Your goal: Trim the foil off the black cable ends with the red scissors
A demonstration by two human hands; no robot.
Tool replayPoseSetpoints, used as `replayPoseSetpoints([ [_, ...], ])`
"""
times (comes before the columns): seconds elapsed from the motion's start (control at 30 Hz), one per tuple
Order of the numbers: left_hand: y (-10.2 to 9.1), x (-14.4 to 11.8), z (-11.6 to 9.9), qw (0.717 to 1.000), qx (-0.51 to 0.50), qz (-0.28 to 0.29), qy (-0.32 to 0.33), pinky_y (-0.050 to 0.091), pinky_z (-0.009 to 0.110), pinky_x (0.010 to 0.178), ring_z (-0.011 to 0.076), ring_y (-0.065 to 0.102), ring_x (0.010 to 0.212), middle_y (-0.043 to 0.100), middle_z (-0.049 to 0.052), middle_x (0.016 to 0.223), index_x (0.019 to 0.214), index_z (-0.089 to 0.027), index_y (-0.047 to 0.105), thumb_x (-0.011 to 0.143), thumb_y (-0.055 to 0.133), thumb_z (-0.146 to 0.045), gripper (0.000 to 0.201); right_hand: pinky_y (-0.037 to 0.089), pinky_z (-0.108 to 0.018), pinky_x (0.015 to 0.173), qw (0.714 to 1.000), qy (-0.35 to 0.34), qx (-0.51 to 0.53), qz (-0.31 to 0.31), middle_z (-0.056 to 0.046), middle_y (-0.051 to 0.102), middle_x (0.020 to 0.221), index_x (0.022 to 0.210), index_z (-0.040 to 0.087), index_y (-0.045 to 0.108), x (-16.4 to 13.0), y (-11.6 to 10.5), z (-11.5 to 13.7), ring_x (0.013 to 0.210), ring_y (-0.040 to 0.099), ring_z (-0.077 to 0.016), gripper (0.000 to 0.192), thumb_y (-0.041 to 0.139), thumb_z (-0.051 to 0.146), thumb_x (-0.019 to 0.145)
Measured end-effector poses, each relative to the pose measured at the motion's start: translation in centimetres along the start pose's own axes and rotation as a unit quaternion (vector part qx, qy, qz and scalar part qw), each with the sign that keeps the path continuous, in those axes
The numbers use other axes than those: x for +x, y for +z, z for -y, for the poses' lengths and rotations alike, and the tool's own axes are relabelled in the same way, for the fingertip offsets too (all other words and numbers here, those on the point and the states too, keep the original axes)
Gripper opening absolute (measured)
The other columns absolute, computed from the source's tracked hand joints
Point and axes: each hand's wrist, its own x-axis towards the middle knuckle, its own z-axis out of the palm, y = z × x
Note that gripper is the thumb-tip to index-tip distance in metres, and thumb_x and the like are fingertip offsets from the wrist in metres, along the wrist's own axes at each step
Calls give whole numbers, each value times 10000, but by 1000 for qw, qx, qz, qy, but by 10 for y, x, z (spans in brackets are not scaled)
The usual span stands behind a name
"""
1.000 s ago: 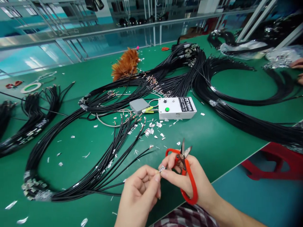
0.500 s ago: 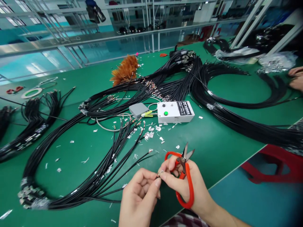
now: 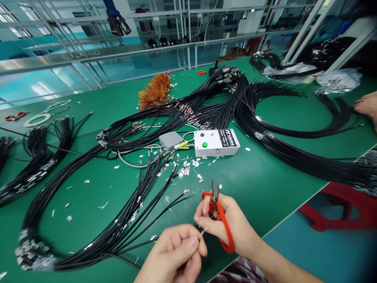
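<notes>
My left hand [image 3: 173, 251] is closed, pinching a cable end [image 3: 203, 232] whose small coloured inner wires stick out past the fingertips. In my right hand [image 3: 235, 224] is a pair of scissors [image 3: 226, 230] with red-orange handles, looped about the hand. Its blades point up and away, slightly apart. The right thumb and forefinger meet just above the cable end; whether they grip a scrap there is too small to tell. To the left, a looped bundle of black cables [image 3: 97, 251] lies on the green table [image 3: 265, 204], some cables running toward my left hand.
A white control box [image 3: 210, 149] with a green button stands beyond my hands, beside a grey block [image 3: 171, 139]. Foil and wire scraps [image 3: 184, 171] litter the table. More black cable bundles [image 3: 294, 151] lie right. Another person's hand [image 3: 366, 106] is at the right edge, above a red stool [image 3: 338, 208].
My fingertips have parted slightly, and the coloured wires now show at the cable end. The scissors have turned more upright, their blades closer together. My left hand has moved slightly down.
</notes>
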Motion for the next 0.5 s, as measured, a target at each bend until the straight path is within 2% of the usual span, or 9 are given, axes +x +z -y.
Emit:
replayPoseSetpoints([
  [0.07,0,-1,-4,999,-19,21,-25,57,135,354,-13,167,324,437,-19,426,738,-100,532,777,644,-430,350,430,-243,654,997,-20,-58,-51,-21,579,763,764,138,511,4,-2,-4,664,501,-105,154,641,217,735],
  [0.2,4,-3,-8,999,-5,-34,6,70,114,359,-32,178,333,458,-32,465,788,-105,518,745,679,-466,398,441,-272,711,971,-49,-180,-147,-38,589,811,863,147,568,12,-16,-13,721,537,-133,225,616,358,804],
  [0.27,7,-2,-6,997,8,-72,31,85,103,359,-39,195,335,463,-40,477,781,-104,498,715,703,-481,434,449,-280,767,964,-67,-209,-149,-56,603,956,918,157,565,11,-23,-14,785,554,-138,207,614,324,807],
  [0.33,8,1,-1,992,21,-110,54,111,95,356,-36,229,336,479,-37,488,764,-104,479,685,718,-500,469,460,-275,781,971,-77,-187,-128,-65,584,1062,918,161,550,8,-26,-13,798,556,-129,193,621,292,795],
  [0.4,8,4,4,987,38,-138,76,128,96,354,-28,266,328,504,-26,500,757,-105,468,681,709,-519,485,474,-270,760,982,-69,-137,-111,-70,591,1033,869,156,537,2,-24,-10,787,561,-130,195,630,308,788],
  [0.5,8,8,10,979,71,-167,94,170,108,350,-5,314,316,521,-15,509,762,-111,458,698,682,-511,463,484,-278,745,991,-42,-78,-99,-63,603,883,811,150,528,-5,-17,-4,795,578,-152,226,638,346,785],
])
